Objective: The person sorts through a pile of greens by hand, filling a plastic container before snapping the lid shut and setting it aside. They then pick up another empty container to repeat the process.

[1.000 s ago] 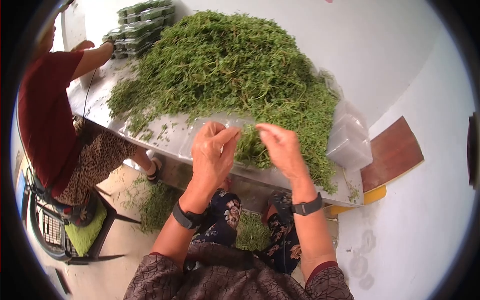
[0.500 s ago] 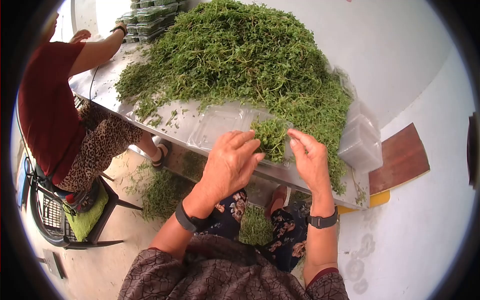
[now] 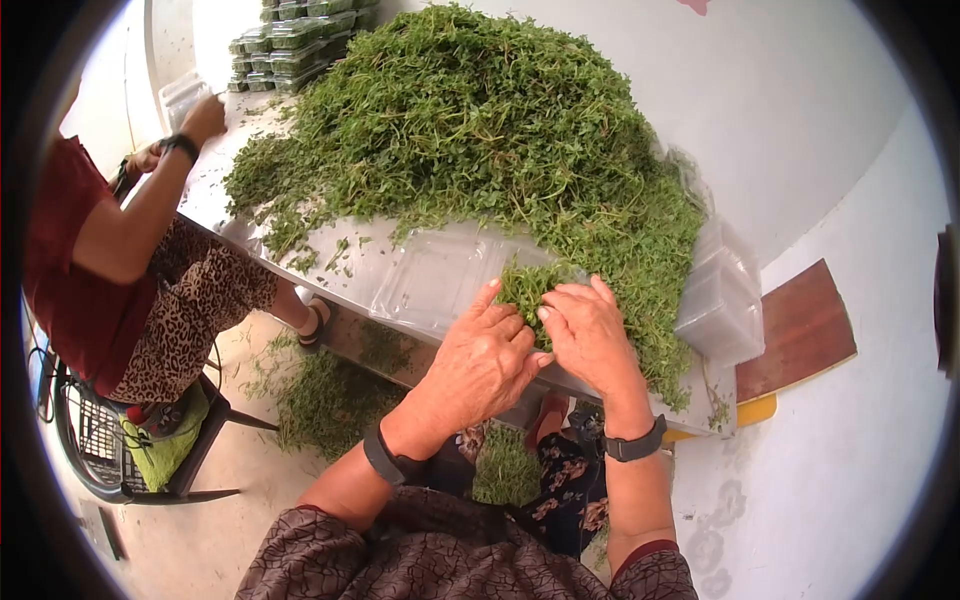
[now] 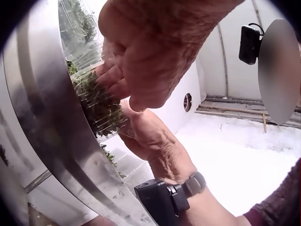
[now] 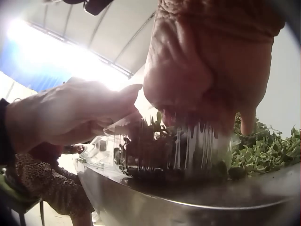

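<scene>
A clear plastic clamshell box filled with leafy green sprigs [image 3: 525, 287] sits at the table's front edge. Its lid [image 3: 430, 280] lies folded back to the left. My left hand [image 3: 483, 352] is at the box's near left side, fingers reaching onto the greens. From the right, my right hand [image 3: 592, 335] presses the sprigs down, fingertips over them. In the right wrist view, the ribbed box wall [image 5: 197, 146] shows greens behind it beneath my right hand. The left wrist view has my left fingers [image 4: 113, 80] touching the greens.
A large heap of greens [image 3: 470, 130] covers the table behind the box. Nested clear boxes [image 3: 720, 300] stand at the right end. Filled boxes [image 3: 290, 50] are stacked at the far left, where another person [image 3: 110, 240] works. Cut greens [image 3: 330, 400] lie on the floor.
My hands were raised and apart above the box; both have come down onto the greens. The other person's arm has drawn back from the stacked boxes.
</scene>
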A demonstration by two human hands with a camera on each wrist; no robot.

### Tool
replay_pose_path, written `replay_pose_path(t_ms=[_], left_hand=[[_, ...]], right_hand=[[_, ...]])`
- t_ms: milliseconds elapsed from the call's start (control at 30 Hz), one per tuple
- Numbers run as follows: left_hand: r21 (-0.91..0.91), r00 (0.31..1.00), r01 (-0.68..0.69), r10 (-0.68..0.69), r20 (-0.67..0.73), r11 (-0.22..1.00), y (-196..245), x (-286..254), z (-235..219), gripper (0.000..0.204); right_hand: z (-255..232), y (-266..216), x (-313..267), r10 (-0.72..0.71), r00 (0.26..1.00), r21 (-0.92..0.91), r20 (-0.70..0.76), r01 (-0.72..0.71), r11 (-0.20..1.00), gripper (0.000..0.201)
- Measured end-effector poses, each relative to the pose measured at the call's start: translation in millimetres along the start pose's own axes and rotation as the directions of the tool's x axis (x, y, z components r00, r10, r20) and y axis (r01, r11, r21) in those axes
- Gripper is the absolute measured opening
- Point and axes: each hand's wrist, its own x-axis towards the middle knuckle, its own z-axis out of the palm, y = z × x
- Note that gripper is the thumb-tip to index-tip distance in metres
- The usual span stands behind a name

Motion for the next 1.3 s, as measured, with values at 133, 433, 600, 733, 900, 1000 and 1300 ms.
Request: replay_pose_path(t_ms=[133, 433, 600, 733, 900, 1000, 1300], left_hand=[[-0.017, 1.0, 0.003, -0.004, -0.023, 1.0, -2, 1, 4, 0.021], [-0.016, 0.97, -0.039, 0.034, -0.241, 0.999, 4, 4, -11, 0.023], [0.047, 0.989, -0.056, 0.062, -0.133, 0.997, 7, 12, -1, 0.039], [0.135, 0.999, -0.034, 0.036, -0.018, 0.99, 3, 13, 10, 0.051], [0.183, 0.999, -0.05, 0.052, -0.002, 0.982, 5, 15, 11, 0.052], [0.17, 0.998, -0.061, 0.062, -0.004, 0.984, 5, 17, 10, 0.051], [0.123, 0.998, -0.06, 0.064, -0.03, 0.991, 5, 18, 10, 0.052]], right_hand=[[0, 1, -1, -0.001, 1.0, -0.004, 0.004, 0.001, 1.0, 0.018], [-12, 1, -4, -0.037, 0.994, 0.085, -0.104, 0.046, 0.995, 0.013], [-15, 6, 3, -0.001, 0.984, 0.124, -0.177, 0.023, 0.992, 0.025], [-4, 17, 7, -0.034, 0.994, 0.075, -0.103, 0.042, 0.996, 0.026], [-5, 17, 10, -0.093, 0.996, -0.087, 0.012, 0.093, 0.992, 0.016], [-16, 6, 18, -0.02, 0.979, -0.232, 0.205, 0.068, 0.97, 0.019], [-42, 26, 41, -0.078, 0.997, 0.042, 0.002, 0.078, 0.996, 0.018]])
